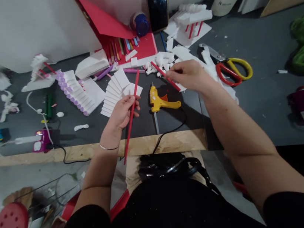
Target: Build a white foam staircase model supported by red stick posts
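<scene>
The long, thin red strip (129, 132) is in the grasp of the left hand (125, 110), pinched between thumb and fingers; it slants, its upper end reaching beyond the fingertips and its lower end pointing back toward the body. A shorter, narrow red strip (159, 69) is pinched in the right hand (187, 73), one end sticking out past each side of the grip. The two strips are apart.

Between the two grips, on the dark grey tabletop (268, 87), lies a yellow hot-glue gun (155, 98) with an orange trigger, its nozzle pointing away from the person. Just beyond the left grip spreads a fan of overlapping white rectangular pieces (111, 93); whether the long strip touches them is hard to tell from above. Small, rounded white lumps (165, 58) sit just past the right fingertips. To the right of that grip rest scissors with red and yellow handles (229, 74).

Farther left of the left grip is a white stepped piece edged with purple blobs (75, 96). Well beyond the right grip stands a white model with slim red supports (195, 16), near an upright black phone (158, 3).
</scene>
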`<state>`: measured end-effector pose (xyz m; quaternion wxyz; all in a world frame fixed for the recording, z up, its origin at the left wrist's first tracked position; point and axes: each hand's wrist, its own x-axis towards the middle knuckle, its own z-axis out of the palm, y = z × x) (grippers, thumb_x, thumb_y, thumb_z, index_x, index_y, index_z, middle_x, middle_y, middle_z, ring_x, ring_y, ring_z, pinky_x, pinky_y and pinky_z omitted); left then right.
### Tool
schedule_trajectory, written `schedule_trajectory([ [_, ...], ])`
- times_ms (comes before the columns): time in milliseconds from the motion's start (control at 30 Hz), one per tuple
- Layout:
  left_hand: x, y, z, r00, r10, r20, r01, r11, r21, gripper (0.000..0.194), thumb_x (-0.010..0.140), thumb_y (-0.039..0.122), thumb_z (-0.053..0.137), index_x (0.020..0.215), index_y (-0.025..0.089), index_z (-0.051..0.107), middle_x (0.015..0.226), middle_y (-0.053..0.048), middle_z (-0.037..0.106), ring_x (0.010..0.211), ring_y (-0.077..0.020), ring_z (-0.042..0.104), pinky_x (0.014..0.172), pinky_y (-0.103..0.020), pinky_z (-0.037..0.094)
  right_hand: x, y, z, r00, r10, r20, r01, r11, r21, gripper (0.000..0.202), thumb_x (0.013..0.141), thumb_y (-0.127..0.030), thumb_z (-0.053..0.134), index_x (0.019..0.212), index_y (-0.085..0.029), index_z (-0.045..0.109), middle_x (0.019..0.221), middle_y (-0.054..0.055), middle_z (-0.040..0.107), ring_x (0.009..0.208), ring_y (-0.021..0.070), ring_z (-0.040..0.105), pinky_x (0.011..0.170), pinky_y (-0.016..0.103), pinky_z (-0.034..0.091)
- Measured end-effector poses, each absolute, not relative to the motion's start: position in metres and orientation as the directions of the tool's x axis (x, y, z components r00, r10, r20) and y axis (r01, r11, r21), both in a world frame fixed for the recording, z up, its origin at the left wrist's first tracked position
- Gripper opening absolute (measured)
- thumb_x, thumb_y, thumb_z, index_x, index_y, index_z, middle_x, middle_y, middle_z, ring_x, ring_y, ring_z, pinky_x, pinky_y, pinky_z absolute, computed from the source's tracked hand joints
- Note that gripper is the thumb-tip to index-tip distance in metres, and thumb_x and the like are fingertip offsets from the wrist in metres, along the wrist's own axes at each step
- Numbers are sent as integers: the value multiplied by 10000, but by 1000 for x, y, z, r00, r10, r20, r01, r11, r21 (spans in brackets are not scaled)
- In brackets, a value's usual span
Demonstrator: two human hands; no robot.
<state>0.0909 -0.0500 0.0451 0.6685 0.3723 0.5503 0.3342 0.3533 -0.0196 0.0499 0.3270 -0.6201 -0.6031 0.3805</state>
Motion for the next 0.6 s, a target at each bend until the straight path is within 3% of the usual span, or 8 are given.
schedule_trajectory([
  [133, 101, -50, 53, 205, 829, -520, -19, 534, 845, 235, 1031, 278, 695, 837, 154, 657, 636, 38, 592, 527, -68, 589, 509, -166, 574, 303, -32, 50, -275, 927, -255, 262, -183, -947, 280, 1023, -321, 681, 775, -192, 698, 626, -28, 604, 513, 89, 476, 492, 249, 348],
  [300, 106, -52, 52, 196, 852, -486, 63, 484, 873, 321, 1043, 400, 683, 838, 159, 627, 702, 19, 606, 561, -80, 593, 606, -229, 624, 266, -35, 48, -245, 915, -319, -9, -332, -943, 321, 1002, -328, 750, 750, -208, 592, 564, -69, 512, 487, 70, 434, 407, 183, 281],
  [400, 88, -51, 47, 12, 967, -253, 291, 239, 926, 244, 1046, 393, 652, 927, 180, 673, 839, -23, 637, 719, -135, 651, 740, -281, 639, 267, -32, 49, -203, 907, -370, -94, -394, -914, 363, 1091, -293, 605, 747, -212, 524, 558, -60, 538, 471, 66, 469, 380, 163, 235],
  [467, 71, -49, 44, -121, 993, 16, 522, 49, 852, 161, 985, 346, 734, 1035, 204, 678, 1018, -65, 674, 960, -201, 686, 935, -332, 620, 271, -30, 49, -212, 895, -391, -128, -422, -897, 374, 1117, -273, 546, 752, -212, 495, 587, -42, 595, 488, 67, 534, 371, 157, 220],
  [533, 56, -44, 39, -151, 966, 209, 700, -45, 712, 355, 894, 311, 833, 1183, 210, 652, 1271, -127, 665, 1266, -288, 622, 1175, -414, 509, 271, -29, 49, -229, 882, -412, -131, -447, -885, 365, 1122, -265, 532, 763, -207, 499, 599, -31, 627, 474, 62, 539, 365, 154, 219],
  [600, 46, -38, 33, -115, 958, 262, 791, -72, 608, 613, 806, 323, 914, 1321, 206, 603, 1488, -179, 585, 1488, -362, 476, 1319, -491, 347, 269, -29, 48, -236, 872, -429, -123, -465, -877, 348, 1129, -266, 515, 788, -197, 533, 585, -30, 625, 438, 54, 492, 361, 151, 220],
])
